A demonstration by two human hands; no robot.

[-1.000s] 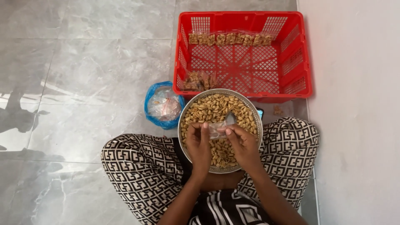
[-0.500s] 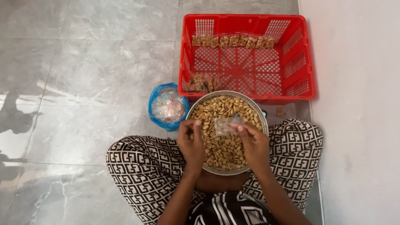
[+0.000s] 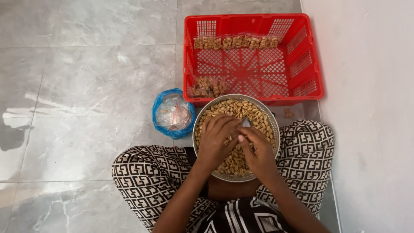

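Note:
A round metal bowl (image 3: pixel 199 120) full of shelled peanuts (image 3: pixel 235 108) rests in my lap between my crossed legs. Both hands hover over it, fingers bent and touching each other at the middle. My left hand (image 3: pixel 217 138) lies across the nuts. My right hand (image 3: pixel 258 149) pinches a small clear packet (image 3: pixel 246 123) whose top edge sticks out above my fingers. How far the left hand grips that packet is hidden.
A red plastic basket (image 3: pixel 317 71) stands on the tiled floor beyond the bowl, with a row of filled peanut packets (image 3: pixel 235 42) at its far side and a few more (image 3: pixel 207 86) at its near left. A blue bag of clear wrappers (image 3: pixel 172 114) lies left of the bowl. A white wall runs along the right.
My hands have come together lower over the bowl. The packet, earlier held up and plainly visible, is mostly covered by my fingers now. The view has shifted slightly.

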